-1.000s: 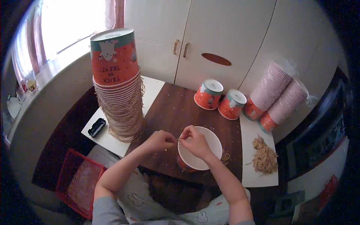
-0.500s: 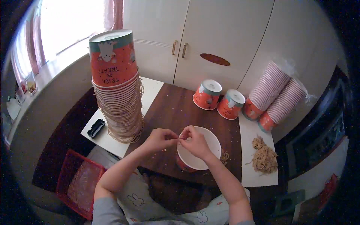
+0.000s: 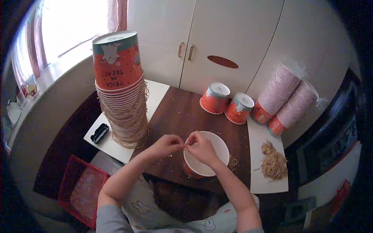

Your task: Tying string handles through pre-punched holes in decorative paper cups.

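Observation:
A wide paper bucket (image 3: 218, 150), white inside and orange outside, stands mouth up on the brown table in front of me. Over its left rim my left hand (image 3: 168, 146) and my right hand (image 3: 201, 148) meet, fingertips pinched together. Whatever lies between the fingers is too small to make out. A small tangle of tan strands (image 3: 233, 163) lies against the bucket's right side. To the left rises a tall stack of upside-down orange buckets (image 3: 120, 103), tan strands hanging round its lower rims.
Two upturned buckets (image 3: 215, 99) stand at the back. Behind them on the right lean two long plastic-wrapped bucket stacks (image 3: 280, 88). A heap of tan strands (image 3: 274, 164) sits on the white right leaf. A black case (image 3: 100, 133) lies at left, above a red basket (image 3: 101, 180).
Both hands stay at the bucket's left rim, with only a slight shift of the fingers. Nothing else has visibly moved.

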Available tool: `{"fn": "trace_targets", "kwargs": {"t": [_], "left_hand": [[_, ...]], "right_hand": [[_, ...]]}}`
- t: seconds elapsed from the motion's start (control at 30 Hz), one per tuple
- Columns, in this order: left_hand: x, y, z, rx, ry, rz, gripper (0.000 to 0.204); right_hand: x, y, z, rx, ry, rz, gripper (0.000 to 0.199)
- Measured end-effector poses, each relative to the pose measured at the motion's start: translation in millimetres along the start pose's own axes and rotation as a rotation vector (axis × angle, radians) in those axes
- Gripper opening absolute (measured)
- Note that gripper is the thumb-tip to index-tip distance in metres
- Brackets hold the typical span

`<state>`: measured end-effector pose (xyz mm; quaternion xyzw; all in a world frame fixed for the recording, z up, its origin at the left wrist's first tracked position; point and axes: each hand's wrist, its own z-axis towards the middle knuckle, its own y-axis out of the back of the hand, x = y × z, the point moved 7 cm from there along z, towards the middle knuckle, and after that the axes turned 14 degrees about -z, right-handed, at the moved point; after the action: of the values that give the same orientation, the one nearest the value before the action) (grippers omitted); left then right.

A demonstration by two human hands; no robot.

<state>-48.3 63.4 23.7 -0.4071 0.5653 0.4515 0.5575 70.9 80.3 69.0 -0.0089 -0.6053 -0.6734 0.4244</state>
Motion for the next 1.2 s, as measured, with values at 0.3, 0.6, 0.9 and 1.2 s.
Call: {"fn": "trace_targets", "kwargs": {"t": [0.3, 0.6, 0.9, 1.2], "left_hand": [[17.5, -5.9, -2.5, 0.116, 0.293, -0.436, 0.017], [19.3, -9.0, -2.8, 0.141, 0.365, -0.464, 0.016], [15.2, -7.2, 2.3, 0.136, 0.095, -0.270, 0.016], [3.0, -3.0, 0.7, -0.005, 0.120, -0.364, 0.010]], "right_hand": [[3.2, 2.8, -6.1, 0.136, 0.013, 0.073, 0.020], [6.0, 7.1, -8.5, -0.015, 0.130, -0.015, 0.016], [-5.4, 3.6, -5.6, 0.006, 0.026, 0.087, 0.017], [-12.3, 1.6, -7.9, 0.086, -0.032, 0.045, 0.019]]}}
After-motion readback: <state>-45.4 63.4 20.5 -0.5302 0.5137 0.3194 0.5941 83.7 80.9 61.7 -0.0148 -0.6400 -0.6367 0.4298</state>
